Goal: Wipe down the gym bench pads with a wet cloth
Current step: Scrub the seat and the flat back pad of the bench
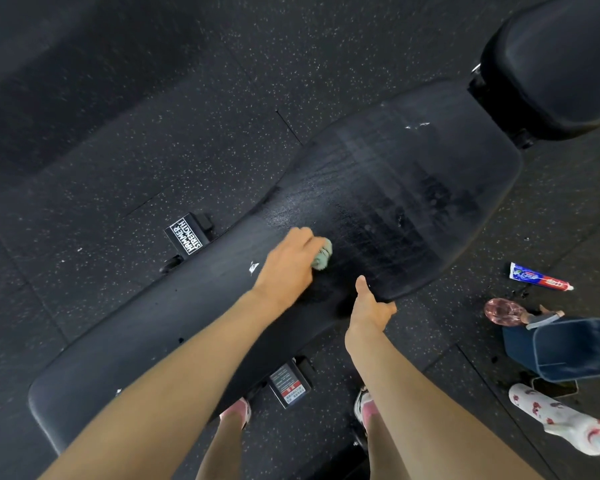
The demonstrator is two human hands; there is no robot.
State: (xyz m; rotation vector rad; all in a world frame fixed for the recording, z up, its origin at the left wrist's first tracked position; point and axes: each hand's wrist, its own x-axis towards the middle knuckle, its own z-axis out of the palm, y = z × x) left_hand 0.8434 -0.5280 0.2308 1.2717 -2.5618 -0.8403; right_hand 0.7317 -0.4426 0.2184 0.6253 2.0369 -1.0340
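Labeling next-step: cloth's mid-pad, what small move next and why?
Probably sweep the left hand and its green cloth toward the narrow end of the long pad: the wide end shows wet streaks, that end looks dry. Right hand grips the pad edge.

Black bench pad (395, 188) with pale wet streaks and small white scuffs, mint-green cloth (323, 255), black floor (187, 98) flecked with white specks, navy-blue bucket (568, 355), white bottle (551, 417) with red prints, white, blue and red tube (537, 277), black label (187, 237) with white lettering, pink-and-white shoes (239, 410)
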